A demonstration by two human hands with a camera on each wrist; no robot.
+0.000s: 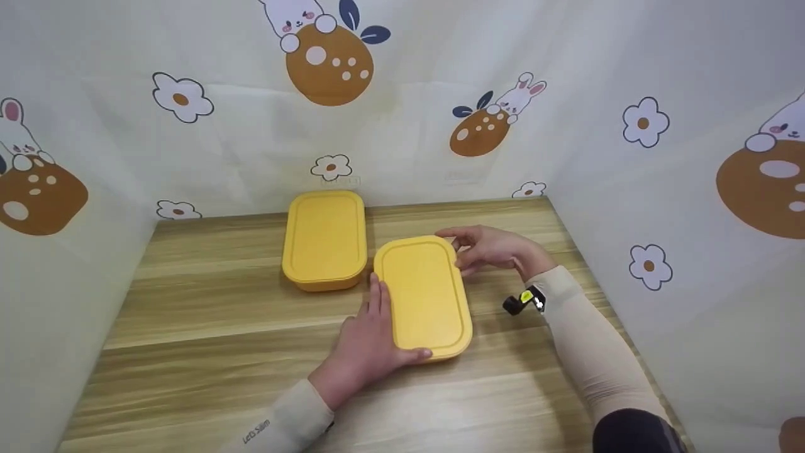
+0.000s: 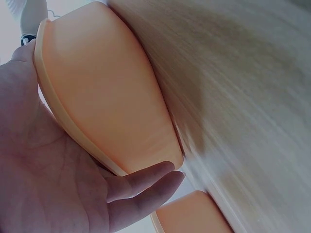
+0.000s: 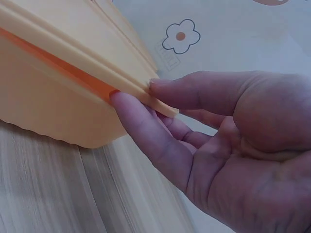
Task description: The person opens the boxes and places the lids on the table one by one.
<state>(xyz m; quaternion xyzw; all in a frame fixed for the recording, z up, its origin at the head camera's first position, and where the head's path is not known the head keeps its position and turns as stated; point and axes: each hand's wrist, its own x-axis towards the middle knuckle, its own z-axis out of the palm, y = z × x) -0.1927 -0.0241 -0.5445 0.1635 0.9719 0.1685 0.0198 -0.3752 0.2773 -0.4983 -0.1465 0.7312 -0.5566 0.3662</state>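
Note:
A yellow lidded food container [image 2: 102, 87] stands on the wooden table, tilted slightly in the head view. My left hand [image 1: 368, 343] holds it from the left and near sides, with fingers along the long side and the thumb at the near end. At the far right corner, my right hand [image 1: 497, 248] pinches the edge of the lid [image 1: 422, 296] between thumb and fingers. In the right wrist view, that lid edge is lifted off the container's wall [image 3: 48, 107], and a darker orange gap shows beneath it. The container's inside is hidden.
A second yellow container [image 1: 326, 239], its lid on, stands behind and left of the first, near the back wall. Patterned cloth walls [image 1: 409, 126] enclose the wooden table [image 1: 207, 327] at the back and both sides.

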